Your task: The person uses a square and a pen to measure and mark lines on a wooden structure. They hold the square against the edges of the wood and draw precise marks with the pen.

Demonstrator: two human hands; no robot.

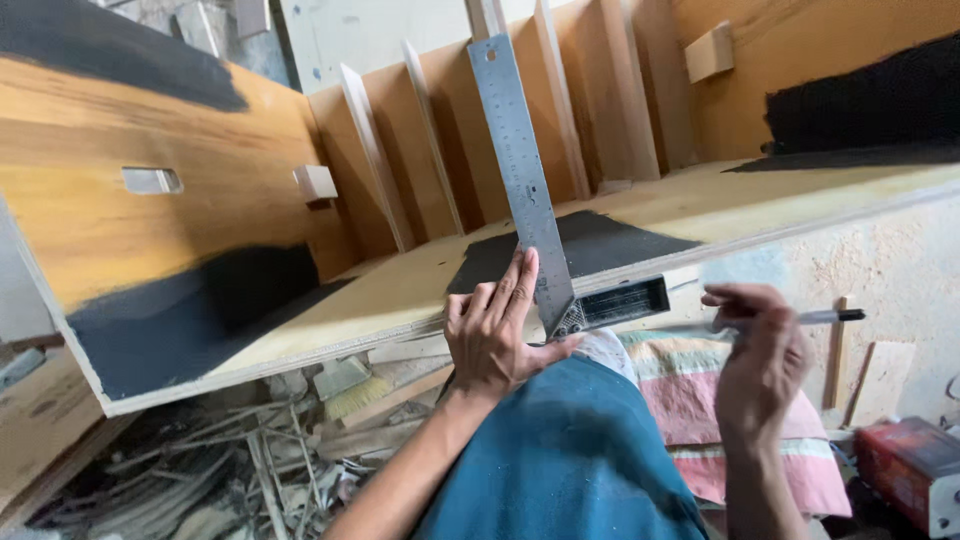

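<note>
My left hand (495,330) presses flat on a metal try square (522,180), whose long steel blade lies across a plywood cabinet panel (400,290) and whose black stock (620,303) sits against the panel's front edge. My right hand (760,350) hovers to the right of the square, off the panel, holding a pen (825,317) that points right. A black painted patch (600,245) lies under the blade.
Upright plywood dividers (375,150) stand at the back of the cabinet, with small wood blocks (316,182) on the walls. My knee in teal trousers (570,450) is below. Wood scraps and a brush (345,385) litter the floor at left; a red power tool (915,465) sits at right.
</note>
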